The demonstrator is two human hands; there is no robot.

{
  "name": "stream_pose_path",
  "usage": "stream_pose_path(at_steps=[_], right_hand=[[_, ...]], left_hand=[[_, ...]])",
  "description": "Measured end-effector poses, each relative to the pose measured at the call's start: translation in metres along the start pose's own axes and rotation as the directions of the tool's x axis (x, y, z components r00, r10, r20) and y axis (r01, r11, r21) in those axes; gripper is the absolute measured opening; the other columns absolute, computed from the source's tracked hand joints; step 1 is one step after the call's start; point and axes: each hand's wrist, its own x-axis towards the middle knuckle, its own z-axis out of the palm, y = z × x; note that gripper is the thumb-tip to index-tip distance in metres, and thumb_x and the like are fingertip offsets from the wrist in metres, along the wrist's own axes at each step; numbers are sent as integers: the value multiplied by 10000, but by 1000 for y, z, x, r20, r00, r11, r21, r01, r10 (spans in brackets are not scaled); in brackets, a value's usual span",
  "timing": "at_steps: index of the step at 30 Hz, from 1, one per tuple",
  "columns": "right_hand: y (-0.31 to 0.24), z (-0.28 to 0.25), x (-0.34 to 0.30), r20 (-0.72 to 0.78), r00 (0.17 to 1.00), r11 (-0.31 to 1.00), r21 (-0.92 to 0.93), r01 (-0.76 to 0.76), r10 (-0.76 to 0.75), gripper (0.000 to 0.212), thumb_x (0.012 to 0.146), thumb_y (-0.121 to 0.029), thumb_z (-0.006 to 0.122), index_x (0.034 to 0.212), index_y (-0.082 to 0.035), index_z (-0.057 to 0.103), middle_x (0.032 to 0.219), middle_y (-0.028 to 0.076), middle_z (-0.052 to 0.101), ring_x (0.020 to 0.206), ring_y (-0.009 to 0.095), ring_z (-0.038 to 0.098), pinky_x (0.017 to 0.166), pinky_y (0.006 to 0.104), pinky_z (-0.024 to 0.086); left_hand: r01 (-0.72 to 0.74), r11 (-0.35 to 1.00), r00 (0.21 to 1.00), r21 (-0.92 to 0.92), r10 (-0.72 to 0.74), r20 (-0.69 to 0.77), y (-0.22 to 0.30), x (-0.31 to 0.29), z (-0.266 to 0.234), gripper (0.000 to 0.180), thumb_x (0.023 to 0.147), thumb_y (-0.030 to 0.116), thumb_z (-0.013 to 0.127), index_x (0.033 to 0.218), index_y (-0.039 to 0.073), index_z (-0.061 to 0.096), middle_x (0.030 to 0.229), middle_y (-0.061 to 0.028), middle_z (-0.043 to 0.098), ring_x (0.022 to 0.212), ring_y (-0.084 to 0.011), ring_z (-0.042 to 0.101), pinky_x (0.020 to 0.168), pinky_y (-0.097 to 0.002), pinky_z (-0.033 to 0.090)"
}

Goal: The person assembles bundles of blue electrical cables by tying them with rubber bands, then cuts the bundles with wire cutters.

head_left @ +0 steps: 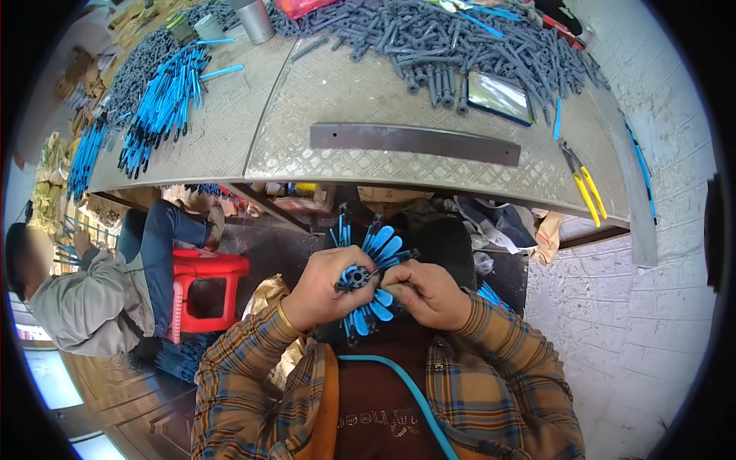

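Note:
Close to my body, below the table's front edge, my left hand (326, 290) is wrapped round a bundle of flat blue strips (387, 249) with black ends. A round black hub (355, 277) with small holes shows at the top of this grip. Against the bundle's right side, my right hand (429, 295) is closed, thumb and fingers pressed together. What it pinches is hidden by the fingers. Several strips fan out above and below both hands.
On the table (287, 157) lie a flat metal bar (414, 143), yellow-handled pliers (584, 184), a dark-framed tablet-like device (498, 96), heaped grey tubular parts (429, 42) and blue strips (165, 92). A person (92, 299) sits at left by a red stool (207, 284). A white wall (598, 307) stands right.

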Motion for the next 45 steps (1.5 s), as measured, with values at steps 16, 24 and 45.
stream_pose_path(at_steps=[16,24,45], right_hand=[[6,14,2,-142,982,990,-45,-135,127,153,841,-118,544,970,-36,533,703,68,574,601,228,559,532,277,432],[-15,-29,-19,-91,975,977,-53,-206,200,123,874,-159,512,860,-46,557,726,90,583,650,208,581,590,290,457],[-24,-114,-64,38,992,854,-513,-81,117,294,697,-79,650,975,-43,560,966,163,532,852,289,544,728,327,442]], left_hand=[[111,991,989,68,-117,91,9,4,2,218,677,79,662,809,42,492,685,-110,553,624,-264,572,569,-311,451],[78,996,990,37,-82,116,11,14,15,175,704,45,648,829,33,525,716,-95,571,648,-204,582,605,-273,454],[271,947,946,-174,-228,228,7,17,-6,315,682,107,745,957,32,609,793,-34,603,718,-115,566,664,-252,457]])
